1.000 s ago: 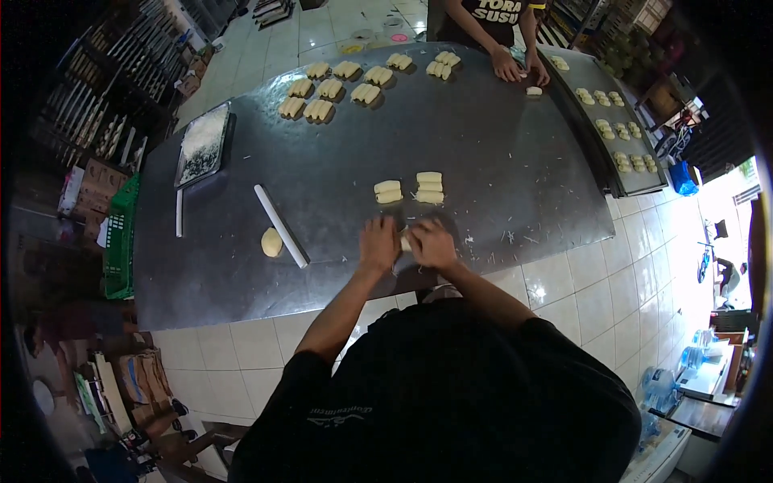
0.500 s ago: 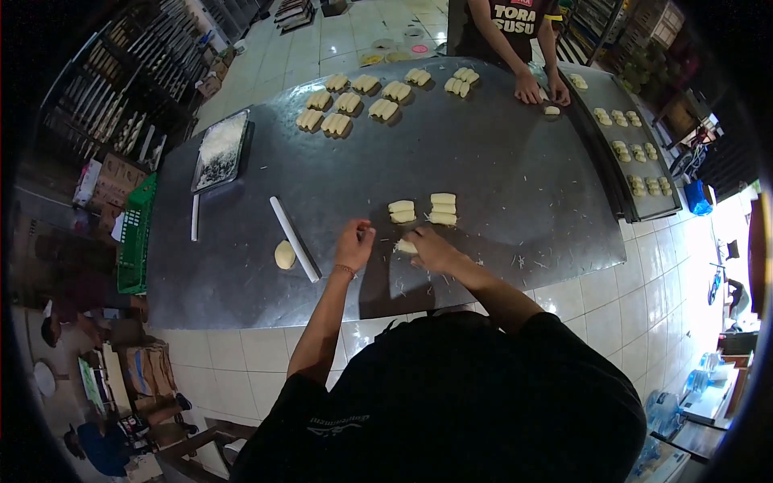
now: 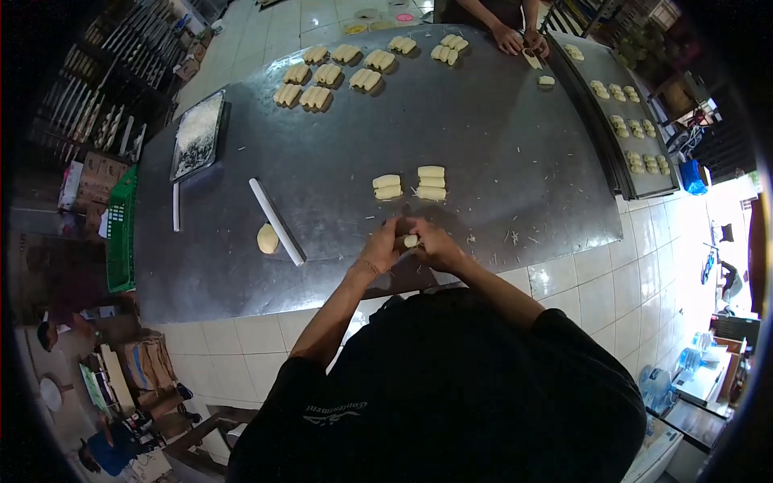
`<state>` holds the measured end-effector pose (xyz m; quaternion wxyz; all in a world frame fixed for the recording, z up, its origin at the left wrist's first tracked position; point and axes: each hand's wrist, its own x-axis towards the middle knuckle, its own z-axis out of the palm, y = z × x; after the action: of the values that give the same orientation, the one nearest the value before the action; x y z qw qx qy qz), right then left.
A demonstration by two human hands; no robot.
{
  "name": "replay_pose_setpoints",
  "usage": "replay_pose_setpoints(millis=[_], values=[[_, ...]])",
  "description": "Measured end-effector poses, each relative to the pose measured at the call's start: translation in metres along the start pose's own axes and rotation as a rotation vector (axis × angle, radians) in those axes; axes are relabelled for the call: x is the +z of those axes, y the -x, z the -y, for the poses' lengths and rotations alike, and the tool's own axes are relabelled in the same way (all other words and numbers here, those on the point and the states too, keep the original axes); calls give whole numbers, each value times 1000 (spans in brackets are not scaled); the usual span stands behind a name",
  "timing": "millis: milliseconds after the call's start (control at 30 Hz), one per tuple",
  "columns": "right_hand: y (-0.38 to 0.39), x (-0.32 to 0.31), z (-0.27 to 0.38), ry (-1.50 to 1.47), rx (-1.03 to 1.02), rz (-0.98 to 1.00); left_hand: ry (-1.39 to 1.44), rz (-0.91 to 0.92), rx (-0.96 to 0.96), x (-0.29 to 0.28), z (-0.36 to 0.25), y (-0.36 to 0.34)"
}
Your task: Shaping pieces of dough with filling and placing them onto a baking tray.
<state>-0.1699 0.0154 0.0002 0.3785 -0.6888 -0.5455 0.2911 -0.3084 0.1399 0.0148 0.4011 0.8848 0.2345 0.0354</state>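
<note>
Close to the table's near edge my left hand point(image 3: 383, 245) and my right hand point(image 3: 436, 245) come together around a small pale dough roll point(image 3: 411, 241). One end of it shows between them; the fingers hide the rest. Both hands look closed on it. Just beyond them lie a pair of dough rolls point(image 3: 387, 187) and, to the right, a stack of three rolls point(image 3: 431, 183) side by side. To the left, a round dough ball point(image 3: 267, 238) rests against a white rolling pin point(image 3: 277, 221).
Several dough-roll groups point(image 3: 328, 75) stand at the far side. A tray of white shreds point(image 3: 198, 137) sits far left, by a thin white rod point(image 3: 176, 207) and a green crate point(image 3: 121, 229). A co-worker's hands point(image 3: 522, 40) handle dough near a tray of shaped dough point(image 3: 635, 145).
My right hand has lifted the dough roll off the table toward me. My left hand has moved right to meet it. The whole view has shifted slightly.
</note>
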Motion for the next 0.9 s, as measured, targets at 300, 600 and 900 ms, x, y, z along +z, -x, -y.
replay_pose_setpoints(millis=[300,600,900], values=[[-7,12,12,-206,35,-343,183,-404,-283,9,-9,5],[-89,-9,-37,270,-53,-294,147,-637,-304,10,3,-42],[-243,-38,-24,160,57,998,1267,-736,-770,16,-12,-59]])
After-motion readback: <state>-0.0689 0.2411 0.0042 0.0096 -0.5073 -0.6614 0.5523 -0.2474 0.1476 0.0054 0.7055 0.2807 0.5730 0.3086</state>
